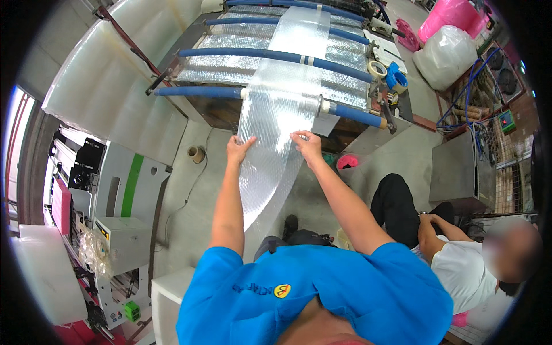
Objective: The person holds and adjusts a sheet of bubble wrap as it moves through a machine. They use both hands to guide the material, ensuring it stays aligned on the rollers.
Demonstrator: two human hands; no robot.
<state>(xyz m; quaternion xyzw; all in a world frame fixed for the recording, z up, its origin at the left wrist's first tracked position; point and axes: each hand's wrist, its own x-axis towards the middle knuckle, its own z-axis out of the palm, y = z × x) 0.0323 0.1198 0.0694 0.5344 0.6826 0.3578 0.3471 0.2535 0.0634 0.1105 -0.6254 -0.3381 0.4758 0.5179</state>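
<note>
A long strip of clear bubble wrap [270, 123] comes over the front blue roller [198, 91] of a machine and hangs down in front of me. My left hand [237, 150] pinches its left edge, thumb lying on the upper face. On the opposite edge, my right hand [308, 147] has thumb and fingers closed on the film. Below my hands the strip tapers into a loose, slanted end, where layers seem to overlap. Further blue rollers [241, 53] cross the machine behind, above a silvery bubble-textured sheet [224, 72].
Tape rolls [377, 69] sit at the machine's right side. A person in dark trousers [394, 201] sits at my right, near a metal cabinet [457, 169]. A white machine [135, 190] stands left. On the floor are a small brown spool [196, 154] and a cable [183, 201].
</note>
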